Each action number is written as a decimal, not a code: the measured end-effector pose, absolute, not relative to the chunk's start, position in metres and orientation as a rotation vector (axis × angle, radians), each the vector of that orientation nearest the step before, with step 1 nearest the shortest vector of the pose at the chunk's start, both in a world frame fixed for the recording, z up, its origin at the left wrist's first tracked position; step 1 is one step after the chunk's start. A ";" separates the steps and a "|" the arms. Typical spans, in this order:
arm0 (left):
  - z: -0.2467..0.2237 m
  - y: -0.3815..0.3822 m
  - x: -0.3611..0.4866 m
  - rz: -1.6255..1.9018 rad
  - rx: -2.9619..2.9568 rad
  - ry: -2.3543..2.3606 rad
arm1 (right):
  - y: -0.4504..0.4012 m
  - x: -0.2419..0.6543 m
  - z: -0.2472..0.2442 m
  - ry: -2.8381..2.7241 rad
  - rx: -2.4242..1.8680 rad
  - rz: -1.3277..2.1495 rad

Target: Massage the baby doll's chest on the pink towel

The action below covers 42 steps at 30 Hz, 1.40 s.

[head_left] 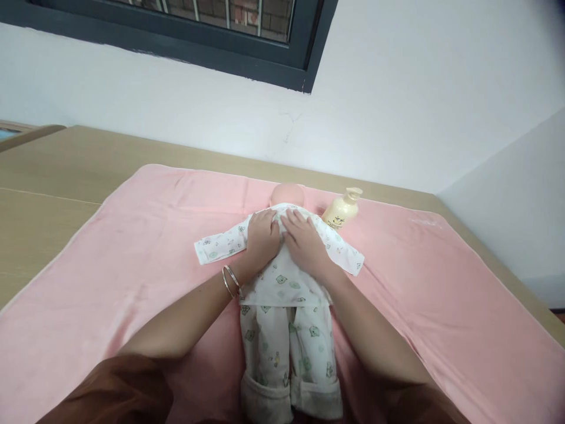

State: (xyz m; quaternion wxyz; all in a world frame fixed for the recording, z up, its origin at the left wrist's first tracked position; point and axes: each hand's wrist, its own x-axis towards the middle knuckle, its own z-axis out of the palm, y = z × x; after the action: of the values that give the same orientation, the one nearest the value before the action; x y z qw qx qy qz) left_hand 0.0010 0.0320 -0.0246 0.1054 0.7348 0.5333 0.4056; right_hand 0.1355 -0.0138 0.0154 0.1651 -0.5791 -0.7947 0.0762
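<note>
A white long-sleeved top (pixel 282 288) with small green prints lies spread over a doll, whose smooth pink head (pixel 287 194) shows above the collar. Below the top's hem are matching white trousers (pixel 269 341) with turned-up cuffs. My left hand (pixel 263 234) rests on the chest of the top, on its left side, fingers toward the collar. Beside it my right hand (pixel 303 238) lies flat on the chest with its fingers spread. Neither hand holds anything. The doll's arms and body are hidden under the clothes.
A cream pump bottle (pixel 341 211) stands just right of the doll's shoulder. The pink blanket (pixel 176 235) spreads under everything on a wooden table (pixel 57 165). Behind the table is a white wall (pixel 375 118) with a dark-framed window (pixel 247 59).
</note>
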 end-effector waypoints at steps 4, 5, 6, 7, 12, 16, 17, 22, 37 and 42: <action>-0.022 0.028 0.002 1.209 2.193 1.574 | -0.001 0.151 0.014 -2.041 -1.851 0.244; -0.022 0.027 0.002 1.209 2.193 1.580 | -0.006 0.147 0.013 -2.019 -1.899 0.178; -0.021 0.027 0.002 1.207 2.192 1.587 | -0.014 0.140 0.013 -2.020 -1.932 0.098; -0.020 0.028 0.002 1.204 2.192 1.594 | -0.023 0.132 0.012 -2.033 -1.951 0.008; -0.018 0.029 0.003 1.167 2.304 1.607 | -0.040 0.113 0.013 -2.267 -1.739 -0.059; -0.019 0.027 0.004 1.168 2.362 1.593 | -0.002 0.146 0.013 -2.130 -1.757 0.209; -0.019 0.026 0.004 1.175 2.364 1.583 | 0.006 0.154 0.012 -2.057 -1.798 0.246; -0.019 0.029 0.003 1.171 2.333 1.567 | -0.007 0.141 0.007 -2.039 -1.892 0.024; -0.010 0.000 0.019 0.935 2.332 1.640 | -0.002 0.146 0.008 -2.037 -1.862 0.160; -0.006 0.030 0.003 0.892 2.296 1.543 | -0.034 0.119 0.016 -2.168 -1.814 0.008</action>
State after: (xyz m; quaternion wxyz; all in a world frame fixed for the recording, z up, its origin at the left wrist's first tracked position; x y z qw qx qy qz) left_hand 0.0032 0.0305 -0.0058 0.1170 0.7845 0.5273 0.3046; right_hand 0.1189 -0.0345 0.0159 0.1569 -0.6337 -0.7575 0.0027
